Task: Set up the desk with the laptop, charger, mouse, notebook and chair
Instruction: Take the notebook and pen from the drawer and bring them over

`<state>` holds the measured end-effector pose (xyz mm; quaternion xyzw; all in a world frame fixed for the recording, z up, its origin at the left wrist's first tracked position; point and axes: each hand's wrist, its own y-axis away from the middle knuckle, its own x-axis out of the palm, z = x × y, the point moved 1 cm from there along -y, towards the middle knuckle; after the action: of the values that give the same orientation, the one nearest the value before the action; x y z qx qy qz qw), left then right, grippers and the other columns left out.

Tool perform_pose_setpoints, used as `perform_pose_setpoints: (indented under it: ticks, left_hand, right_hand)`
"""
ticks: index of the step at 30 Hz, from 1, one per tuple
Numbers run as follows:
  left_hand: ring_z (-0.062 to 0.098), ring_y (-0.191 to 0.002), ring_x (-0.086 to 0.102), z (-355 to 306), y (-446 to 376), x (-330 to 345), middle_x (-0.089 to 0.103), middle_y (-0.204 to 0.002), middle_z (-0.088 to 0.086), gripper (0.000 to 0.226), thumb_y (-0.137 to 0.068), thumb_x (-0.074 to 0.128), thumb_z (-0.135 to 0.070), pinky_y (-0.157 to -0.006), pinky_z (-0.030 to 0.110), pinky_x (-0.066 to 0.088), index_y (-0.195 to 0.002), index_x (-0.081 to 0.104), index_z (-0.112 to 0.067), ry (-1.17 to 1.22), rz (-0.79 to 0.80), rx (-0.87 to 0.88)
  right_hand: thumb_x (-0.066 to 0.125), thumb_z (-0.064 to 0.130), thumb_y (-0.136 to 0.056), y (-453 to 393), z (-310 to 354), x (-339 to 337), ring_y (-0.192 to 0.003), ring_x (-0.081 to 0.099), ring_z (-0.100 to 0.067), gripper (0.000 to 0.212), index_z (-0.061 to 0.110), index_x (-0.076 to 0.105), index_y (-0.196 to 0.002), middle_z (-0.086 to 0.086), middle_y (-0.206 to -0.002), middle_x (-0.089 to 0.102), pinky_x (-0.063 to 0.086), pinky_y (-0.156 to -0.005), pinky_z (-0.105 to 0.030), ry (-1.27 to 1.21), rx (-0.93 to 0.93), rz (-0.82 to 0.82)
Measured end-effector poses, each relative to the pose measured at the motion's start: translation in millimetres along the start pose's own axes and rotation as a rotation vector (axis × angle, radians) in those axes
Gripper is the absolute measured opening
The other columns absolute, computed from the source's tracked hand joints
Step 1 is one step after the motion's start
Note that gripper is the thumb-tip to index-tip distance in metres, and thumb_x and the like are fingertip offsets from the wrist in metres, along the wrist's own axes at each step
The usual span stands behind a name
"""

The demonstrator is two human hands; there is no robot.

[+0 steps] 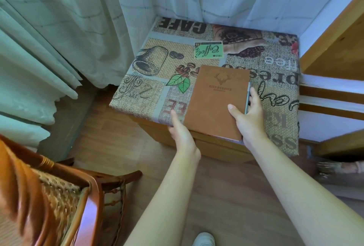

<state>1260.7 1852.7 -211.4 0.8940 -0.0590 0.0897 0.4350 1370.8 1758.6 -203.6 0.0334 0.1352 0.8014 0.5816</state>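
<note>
Brown notebook (214, 101) lies at the surface (149, 80) edge, right hand (248, 115) fingers grasping its side for lifting, left hand (180, 127) released beside it.

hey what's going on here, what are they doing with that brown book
A person is standing over a small table covered with a coffee-print cloth and handling a brown notebook that lies at its near edge. The right hand has its thumb on the cover and fingers curled round the right edge, where a pen sits. The left hand lies flat beside the notebook's lower left edge. No laptop, charger or mouse is in sight. A wooden chair stands at lower left.
</note>
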Motion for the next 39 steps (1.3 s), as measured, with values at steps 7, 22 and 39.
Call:
perform_pose_setpoints:
  ticks: [7, 22, 39]
  left_hand:
    - [0.013, -0.144, 0.02, -22.7, 11.8, 1.5, 0.027, -0.156, -0.005, 0.079, -0.088, 0.059, -0.042, -0.118, 0.049, 0.001, -0.152, 0.013, -0.03, -1.069, 0.009, 1.011]
    - [0.01, -0.087, 0.07, -53.5, -21.6, 37.1, 0.068, -0.108, -0.003, 0.064, -0.075, 0.08, -0.011, -0.067, 0.025, 0.057, -0.13, 0.05, -0.019, -0.734, 0.52, 0.353]
    - [0.031, -0.094, 0.072, -52.1, -3.0, 11.0, 0.073, -0.11, 0.012, 0.076, -0.074, 0.079, -0.007, -0.067, 0.039, 0.059, -0.135, 0.043, -0.034, -0.514, 0.738, 0.18]
  right_hand:
    - [0.066, 0.004, -0.085, -5.0, -6.7, -3.7, -0.117, 0.054, -0.009, 0.081, 0.029, 0.023, -0.148, 0.005, -0.145, 0.044, 0.047, -0.098, -0.035, 0.001, -0.014, 0.047]
    - [0.067, 0.001, -0.084, -7.0, -7.1, -15.9, -0.09, 0.06, 0.015, 0.063, 0.02, 0.043, -0.139, 0.012, -0.13, 0.05, 0.052, -0.072, -0.01, -0.186, 0.043, -0.048]
    - [0.064, -0.005, -0.085, 15.1, 16.2, -47.0, -0.087, 0.069, -0.015, 0.039, 0.004, 0.059, -0.122, -0.009, -0.107, 0.069, 0.058, -0.06, -0.024, -0.509, 0.304, -0.181]
